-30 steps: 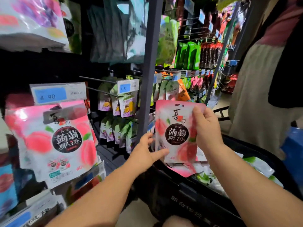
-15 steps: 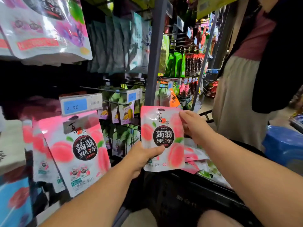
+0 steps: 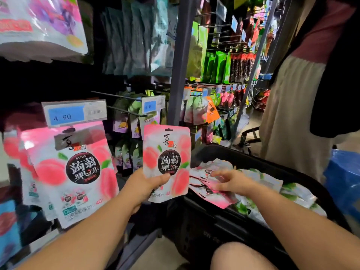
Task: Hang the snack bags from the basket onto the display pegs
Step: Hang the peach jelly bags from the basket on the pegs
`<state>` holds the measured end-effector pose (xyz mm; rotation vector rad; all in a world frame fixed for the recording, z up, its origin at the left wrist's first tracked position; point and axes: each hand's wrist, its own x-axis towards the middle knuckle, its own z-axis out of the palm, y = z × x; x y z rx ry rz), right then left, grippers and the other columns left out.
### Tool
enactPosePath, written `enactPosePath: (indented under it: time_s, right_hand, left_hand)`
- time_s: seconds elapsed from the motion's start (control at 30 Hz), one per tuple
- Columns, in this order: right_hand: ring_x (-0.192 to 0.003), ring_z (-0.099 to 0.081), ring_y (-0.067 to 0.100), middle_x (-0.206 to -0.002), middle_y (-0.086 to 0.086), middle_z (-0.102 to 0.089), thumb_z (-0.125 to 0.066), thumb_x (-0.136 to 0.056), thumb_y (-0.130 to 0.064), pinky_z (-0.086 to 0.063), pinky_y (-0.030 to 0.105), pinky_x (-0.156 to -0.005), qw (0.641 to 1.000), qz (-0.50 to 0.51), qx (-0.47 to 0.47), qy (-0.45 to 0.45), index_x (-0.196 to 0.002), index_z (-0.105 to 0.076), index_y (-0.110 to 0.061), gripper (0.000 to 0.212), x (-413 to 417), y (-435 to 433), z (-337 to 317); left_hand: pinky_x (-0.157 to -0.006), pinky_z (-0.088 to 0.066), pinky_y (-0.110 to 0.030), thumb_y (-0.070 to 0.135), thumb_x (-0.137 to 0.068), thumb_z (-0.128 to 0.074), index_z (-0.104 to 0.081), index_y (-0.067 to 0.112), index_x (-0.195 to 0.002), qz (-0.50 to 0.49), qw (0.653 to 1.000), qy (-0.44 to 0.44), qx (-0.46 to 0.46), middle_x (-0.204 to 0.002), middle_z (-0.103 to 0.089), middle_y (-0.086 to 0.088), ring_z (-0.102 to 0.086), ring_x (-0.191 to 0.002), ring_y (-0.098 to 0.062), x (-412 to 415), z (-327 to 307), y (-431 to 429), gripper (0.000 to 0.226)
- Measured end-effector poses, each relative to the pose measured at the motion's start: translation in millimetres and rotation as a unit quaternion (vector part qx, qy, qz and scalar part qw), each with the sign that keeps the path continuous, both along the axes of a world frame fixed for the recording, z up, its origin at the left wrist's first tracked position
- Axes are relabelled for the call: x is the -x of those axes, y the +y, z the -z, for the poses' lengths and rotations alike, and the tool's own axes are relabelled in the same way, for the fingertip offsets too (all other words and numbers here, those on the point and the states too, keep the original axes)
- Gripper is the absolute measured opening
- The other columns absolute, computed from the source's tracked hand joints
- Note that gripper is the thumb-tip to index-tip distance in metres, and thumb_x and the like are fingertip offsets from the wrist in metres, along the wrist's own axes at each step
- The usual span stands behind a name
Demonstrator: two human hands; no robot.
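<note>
While other pink bags [image 3: 78, 172] hang at the left, the left hand [image 3: 143, 187] now grips the pink bag [image 3: 167, 162] alone, not hung yet. The right hand [image 3: 231, 181] has let go and reaches, fingers loose, into the basket [image 3: 253, 159], maybe for another.

Light is uneven. The space behind the left pegs [image 3: 116, 95] is almost black, and the basket [image 3: 253, 162] wall is dark too, while the green packs [image 3: 216, 67] farther right are brighter. Glossy film catches the light: a white sheen lies on the big bag [image 3: 39, 26] at upper left and on the peach bags [image 3: 78, 172] under the price tag [image 3: 75, 113]. The held bag [image 3: 166, 162] is sharpest, its print readable. The right hand [image 3: 231, 182] is smeared, its fingers soft. The teal bags [image 3: 136, 41] above are blurred. Blocky patches break up the left edge. The wide lens bends the post [image 3: 181, 65] and stretches the forearms [image 3: 87, 236] at the bottom.
</note>
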<state>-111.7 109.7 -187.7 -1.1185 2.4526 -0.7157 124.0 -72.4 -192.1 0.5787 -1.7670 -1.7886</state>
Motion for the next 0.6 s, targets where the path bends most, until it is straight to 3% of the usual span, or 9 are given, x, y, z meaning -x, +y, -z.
enactPosePath:
  time_s: [0.03, 0.1, 0.17, 0.3, 0.4, 0.5, 0.6]
  right_hand:
    - [-0.106, -0.055, 0.011, -0.115, -0.004, -0.059, -0.079, -0.083, -0.024, -0.038, 0.000, -0.074, 1.000, -0.008, -0.007, -0.008, -0.122, -0.065, -0.025, 0.041, 3, -1, 5]
    - [-0.120, -0.055, 0.013, -0.126, -0.009, -0.059, -0.084, -0.078, -0.027, -0.038, 0.014, -0.097, 0.999, -0.014, -0.008, -0.038, -0.117, -0.066, -0.032, 0.043, 14, -2, 13]
    - [-0.123, -0.052, 0.007, -0.132, -0.015, -0.056, -0.086, -0.075, -0.028, -0.036, 0.021, -0.106, 0.998, -0.026, -0.010, -0.053, -0.115, -0.066, -0.036, 0.045, 23, -1, 17]
    - [-0.119, -0.050, -0.001, -0.125, -0.025, -0.054, -0.085, -0.076, -0.031, -0.033, 0.015, -0.101, 0.998, -0.051, -0.006, -0.039, -0.120, -0.067, -0.034, 0.048, 32, 1, 24]
    - [-0.116, -0.054, -0.001, -0.122, -0.024, -0.059, -0.084, -0.075, -0.032, -0.036, 0.018, -0.106, 0.997, -0.048, 0.030, -0.059, -0.107, -0.070, -0.040, 0.035, 38, 2, 34]
    - [-0.112, -0.057, -0.005, -0.115, -0.025, -0.066, -0.081, -0.080, -0.029, -0.037, 0.017, -0.101, 0.996, -0.031, 0.065, -0.059, -0.094, -0.075, -0.042, 0.020, 42, 1, 39]
    - [-0.101, -0.064, -0.003, -0.104, -0.021, -0.071, -0.076, -0.085, -0.026, -0.047, 0.019, -0.094, 0.995, -0.034, 0.093, -0.031, -0.084, -0.075, -0.044, 0.018, 46, -4, 41]
  left_hand:
    - [-0.050, -0.043, -0.008, 0.005, -0.082, -0.075, -0.067, 0.017, -0.082, -0.007, 1.000, -0.002, -0.004, -0.058, -0.068, 0.013, -0.062, -0.057, 0.000, 1, 2, -1, 0.014]
    - [-0.057, -0.048, -0.013, 0.005, -0.081, -0.075, -0.068, 0.020, -0.089, -0.019, 1.000, 0.000, -0.016, -0.067, -0.072, 0.012, -0.065, -0.069, -0.008, 4, 5, -2, 0.018]
    - [-0.059, -0.050, -0.015, 0.003, -0.081, -0.075, -0.069, 0.022, -0.093, -0.024, 0.999, -0.001, -0.024, -0.073, -0.074, 0.011, -0.066, -0.071, -0.008, 8, 8, 0, 0.023]
    - [-0.058, -0.051, -0.013, 0.001, -0.082, -0.073, -0.069, 0.018, -0.098, -0.020, 0.999, -0.007, -0.048, -0.081, -0.076, 0.006, -0.068, -0.070, -0.007, 15, 12, 1, 0.023]
    - [-0.058, -0.051, -0.014, 0.001, -0.083, -0.071, -0.069, 0.017, -0.099, -0.021, 0.998, -0.005, -0.057, -0.083, -0.076, 0.006, -0.070, -0.070, -0.004, 20, 13, -1, 0.023]
    - [-0.058, -0.052, -0.014, 0.000, -0.084, -0.070, -0.069, 0.017, -0.100, -0.026, 0.997, -0.001, -0.078, -0.086, -0.077, 0.004, -0.071, -0.073, -0.006, 25, 14, -1, 0.024]
    - [-0.056, -0.051, -0.013, -0.003, -0.084, -0.067, -0.068, 0.015, -0.099, -0.035, 0.996, 0.000, -0.083, -0.081, -0.076, 0.005, -0.070, -0.071, -0.006, 30, 15, -3, 0.024]
